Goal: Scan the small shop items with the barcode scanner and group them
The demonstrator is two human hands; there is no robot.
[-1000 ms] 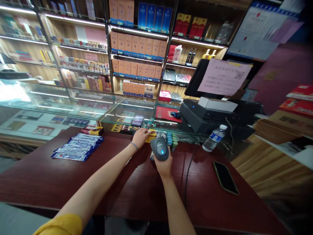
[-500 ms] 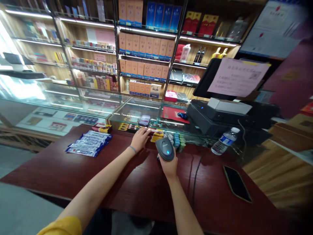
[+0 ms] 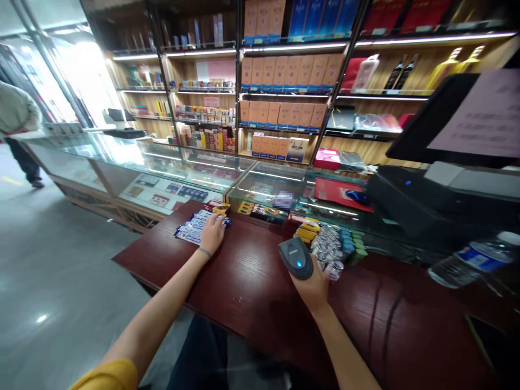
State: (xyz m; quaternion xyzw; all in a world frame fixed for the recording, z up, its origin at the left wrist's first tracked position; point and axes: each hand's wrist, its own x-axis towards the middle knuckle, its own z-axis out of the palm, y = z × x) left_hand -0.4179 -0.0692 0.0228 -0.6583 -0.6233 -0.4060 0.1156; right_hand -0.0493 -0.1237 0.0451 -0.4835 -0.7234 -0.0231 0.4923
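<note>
My right hand (image 3: pixel 312 290) is wrapped round a dark barcode scanner (image 3: pixel 296 257), whose blue light is lit. Beside it, to the right, stand rows of small goods: yellow-and-red packs (image 3: pixel 305 232), clear silvery-capped containers (image 3: pixel 327 244), and blue and green ones (image 3: pixel 352 238). Over at the left, my left hand (image 3: pixel 213 233) lies with fingers stretched out on the right end of a row of blue-and-white packets (image 3: pixel 193 226). Whether its fingertips grip a packet I cannot see. Just behind that hand sit more red-and-yellow packs (image 3: pixel 217 206).
The dark red table (image 3: pixel 252 271) borders a glass display counter (image 3: pixel 264 181). A red folder (image 3: pixel 337 193) with a mouse lies on the glass. A monitor (image 3: pixel 430 119) and water bottle (image 3: pixel 471 262) stand at right. A person (image 3: pixel 18 122) is at far left. Boxed goods (image 3: pixel 288 73) fill the shelves.
My left hand has moved left from the yellow-and-red packs to the blue-and-white packets. The view has turned left, bringing a person into sight. My right hand still holds the scanner.
</note>
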